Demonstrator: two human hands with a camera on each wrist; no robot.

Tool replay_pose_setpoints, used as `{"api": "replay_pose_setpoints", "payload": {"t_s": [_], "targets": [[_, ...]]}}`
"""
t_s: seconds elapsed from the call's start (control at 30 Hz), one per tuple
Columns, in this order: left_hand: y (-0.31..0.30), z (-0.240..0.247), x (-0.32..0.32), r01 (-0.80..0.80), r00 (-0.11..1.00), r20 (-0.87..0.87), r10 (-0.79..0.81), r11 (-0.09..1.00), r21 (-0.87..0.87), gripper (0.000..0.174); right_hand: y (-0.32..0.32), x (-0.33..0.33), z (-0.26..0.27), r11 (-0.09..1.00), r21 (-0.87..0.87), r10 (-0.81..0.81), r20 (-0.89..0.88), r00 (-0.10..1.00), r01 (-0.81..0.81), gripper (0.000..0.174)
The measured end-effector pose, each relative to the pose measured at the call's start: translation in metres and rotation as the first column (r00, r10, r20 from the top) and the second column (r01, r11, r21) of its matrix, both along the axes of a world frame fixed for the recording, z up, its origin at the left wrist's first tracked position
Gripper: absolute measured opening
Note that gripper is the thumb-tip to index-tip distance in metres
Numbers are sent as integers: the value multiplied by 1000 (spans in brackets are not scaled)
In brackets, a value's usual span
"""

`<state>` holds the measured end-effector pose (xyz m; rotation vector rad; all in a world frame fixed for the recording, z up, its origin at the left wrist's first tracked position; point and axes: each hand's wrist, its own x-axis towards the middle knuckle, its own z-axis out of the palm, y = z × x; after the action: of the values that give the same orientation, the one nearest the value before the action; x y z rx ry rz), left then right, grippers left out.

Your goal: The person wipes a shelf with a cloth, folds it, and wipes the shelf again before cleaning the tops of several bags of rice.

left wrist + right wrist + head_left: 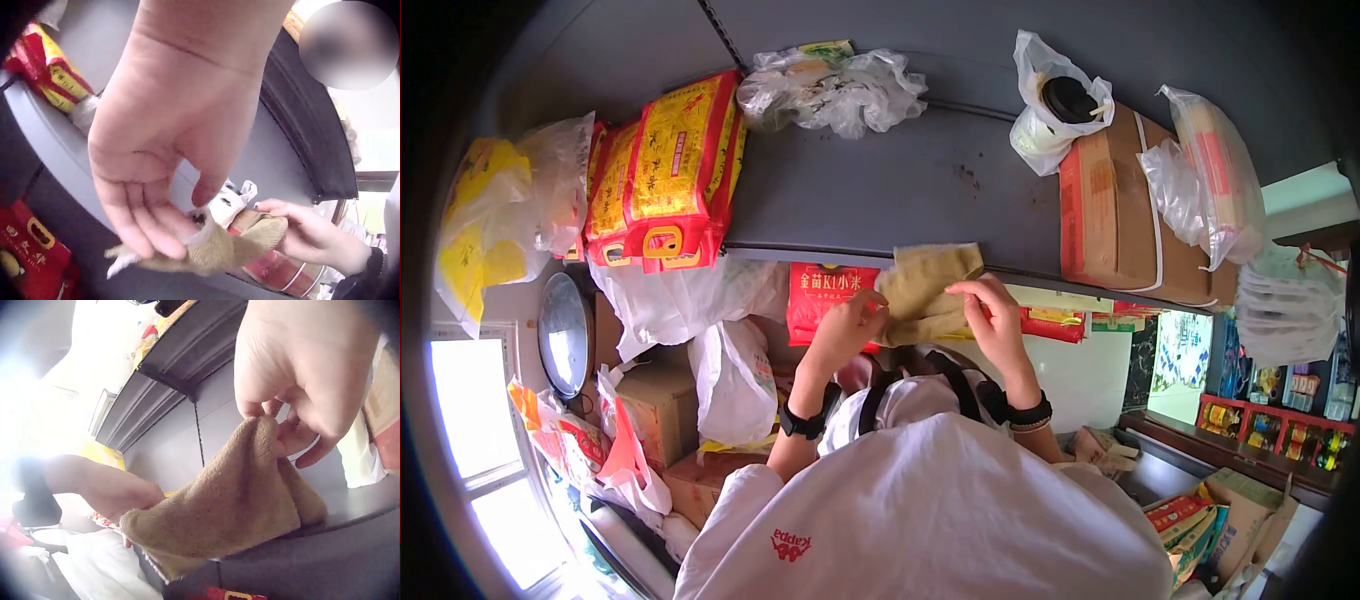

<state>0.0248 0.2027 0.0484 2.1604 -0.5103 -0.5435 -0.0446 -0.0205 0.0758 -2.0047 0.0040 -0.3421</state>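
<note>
A tan cloth hangs between both hands in front of the grey shelf, and its folds show in the right wrist view. My left hand pinches its left side; in the left wrist view the fingers of that hand bend in to the cloth. With thumb and fingertips my right hand pinches the opposite upper edge. In the right wrist view the cloth droops in a broad fold below the right hand. A red millet bag stands on the lower level, behind the left hand.
The grey shelf bears red-and-yellow bags at left, crumpled clear plastic at the back, and a cardboard box at right. A white bag with a black-lidded cup sits by the box. White plastic bags fill the lower left.
</note>
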Motion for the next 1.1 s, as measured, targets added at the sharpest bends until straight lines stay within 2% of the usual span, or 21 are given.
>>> {"api": "replay_pose_setpoints", "payload": {"t_s": [0.13,0.17,0.2,0.23,0.27,0.3,0.33,0.37,0.4,0.47,0.53,0.6,0.67,0.73,0.8,0.87,0.93,1.0,1.03,1.07,1.1], "targets": [[-12,-1,-10,5,999,43,3,983,-183,28,17,2,-1,984,85,156,21,987,-158,20],[-17,-4,-10,-103,962,-274,18,948,-301,30,21,2,0,977,62,205,-1,979,-205,19],[-22,-3,-10,-242,827,-561,-11,895,-374,32,26,1,3,962,71,269,-51,962,-265,19],[-24,6,-7,-299,633,-772,-47,905,-301,36,31,1,1,954,32,300,-23,954,-299,20],[-26,5,-10,-301,635,-772,-45,905,-300,36,37,1,-1,944,-8,331,6,944,-331,22],[-28,1,-17,-353,557,-820,-130,857,-376,37,41,2,3,935,-94,347,40,937,-342,26],[-28,-4,-21,-412,477,-851,-222,798,-439,38,45,0,-1,920,-60,387,-20,922,-387,31],[-25,-31,-18,-303,549,-776,-311,791,-532,37,47,-3,-2,913,-83,395,-74,916,-400,32],[-26,-34,-19,-304,547,-778,-309,792,-529,37,50,-6,-2,905,-104,399,-129,908,-413,34],[-26,-38,-20,-417,611,-766,-200,740,-527,36,52,-12,-10,903,-103,404,-122,907,-417,34],[-26,-27,-14,-467,556,-821,-130,768,-438,33,52,-12,-10,901,-106,410,-108,906,-420,34],[-26,-33,-14,-578,661,-735,153,729,-368,31,50,-14,-6,920,-40,372,-228,900,-390,34],[-14,-33,-12,-579,628,-769,119,732,-359,29,42,-13,-7,942,75,332,-325,886,-326,33],[-10,-7,-15,-648,668,-720,190,624,-437,28,34,-10,-11,944,198,319,-357,878,-262,27],[-9,30,-18,-664,668,-716,200,594,-454,28,28,-11,-15,928,282,340,-370,865,-243,28],[-6,45,-21,-669,663,-739,121,538,-513,29,22,-11,-28,930,274,329,-327,886,-244,30],[-4,53,-24,-656,680,-721,133,550,-517,28,22,-8,-40,934,265,314,-285,906,-240,31],[-3,60,-27,-624,716,-682,147,574,-530,28,22,-1,-45,906,366,281,-149,948,-211,32],[-1,63,-29,-623,716,-682,148,576,-529,28,21,0,-44,853,484,357,-264,896,-197,32],[1,65,-32,-594,739,-660,135,592,-544,28,21,2,-41,852,486,356,-263,897,-196,32],[2,66,-33,-564,762,-637,121,607,-560,27,21,4,-36,783,567,475,-281,834,-255,35]]}}
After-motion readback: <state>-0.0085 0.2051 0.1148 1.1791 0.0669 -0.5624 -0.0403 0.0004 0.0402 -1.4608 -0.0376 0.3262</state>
